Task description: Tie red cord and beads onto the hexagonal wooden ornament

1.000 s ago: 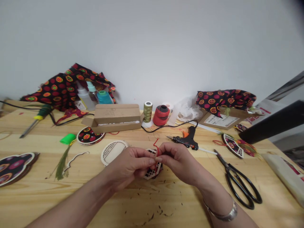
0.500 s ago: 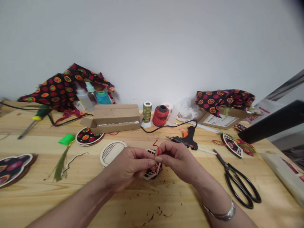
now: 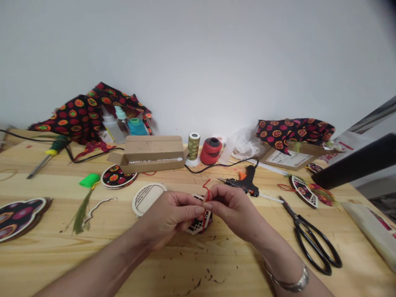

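Observation:
My left hand (image 3: 176,214) and my right hand (image 3: 230,206) meet at the middle of the table, fingertips almost touching. Both pinch a red cord (image 3: 207,190); one loose end sticks up above the fingers and another part hangs below them. Under the fingertips is a small wooden lattice ornament (image 3: 196,227) backed with dark fabric, partly covered by my hands. A round pale wooden frame (image 3: 139,200) lies just beyond my left hand. Past my right hand rests a black glue gun (image 3: 247,181) with an orange trigger.
Black-handled scissors (image 3: 309,235) lie on the right. At the back stand a cardboard box (image 3: 154,154), a gold thread spool (image 3: 194,147) and a red thread spool (image 3: 210,151). A green tassel (image 3: 83,212) and a screwdriver (image 3: 49,156) lie left. Dark scraps dot the wood in front.
The pinched cord's upper end now leans further right, and its lower part hangs straighter over the ornament. My hands stay almost in place; the whole view has shifted slightly.

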A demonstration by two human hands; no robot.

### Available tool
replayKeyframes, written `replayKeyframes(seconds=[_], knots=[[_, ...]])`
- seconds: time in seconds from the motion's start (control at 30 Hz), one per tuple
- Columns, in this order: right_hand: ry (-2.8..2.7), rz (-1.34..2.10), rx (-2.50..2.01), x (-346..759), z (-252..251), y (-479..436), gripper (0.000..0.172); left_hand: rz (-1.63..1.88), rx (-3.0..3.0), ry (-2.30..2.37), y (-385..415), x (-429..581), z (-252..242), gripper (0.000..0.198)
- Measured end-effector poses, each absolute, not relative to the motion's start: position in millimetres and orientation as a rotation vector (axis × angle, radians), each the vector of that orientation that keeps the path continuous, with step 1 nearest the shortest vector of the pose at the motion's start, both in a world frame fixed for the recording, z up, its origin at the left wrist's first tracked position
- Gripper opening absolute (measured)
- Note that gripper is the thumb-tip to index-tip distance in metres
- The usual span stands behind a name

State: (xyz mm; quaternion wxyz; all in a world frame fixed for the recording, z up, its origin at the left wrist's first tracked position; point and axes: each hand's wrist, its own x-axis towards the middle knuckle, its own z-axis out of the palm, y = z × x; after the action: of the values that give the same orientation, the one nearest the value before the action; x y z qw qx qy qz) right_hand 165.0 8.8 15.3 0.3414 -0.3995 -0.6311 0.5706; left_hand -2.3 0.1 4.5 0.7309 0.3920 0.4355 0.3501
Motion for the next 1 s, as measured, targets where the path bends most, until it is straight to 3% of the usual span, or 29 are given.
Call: replayKeyframes(seconds=[0.7, 1.0], knots=[[-1.525, 1.545, -1.068, 161.4, 14.2, 8.9, 0.009, 0.802, 0.800, 0.991, -0.7, -0.7, 2.3, 0.007], [-1.714, 1.381, -1.171, 165.7, 23.3, 11.5, 0.020, 0.870, 0.794, 1.000, 2.2, -1.4, 6.3, 0.008]])
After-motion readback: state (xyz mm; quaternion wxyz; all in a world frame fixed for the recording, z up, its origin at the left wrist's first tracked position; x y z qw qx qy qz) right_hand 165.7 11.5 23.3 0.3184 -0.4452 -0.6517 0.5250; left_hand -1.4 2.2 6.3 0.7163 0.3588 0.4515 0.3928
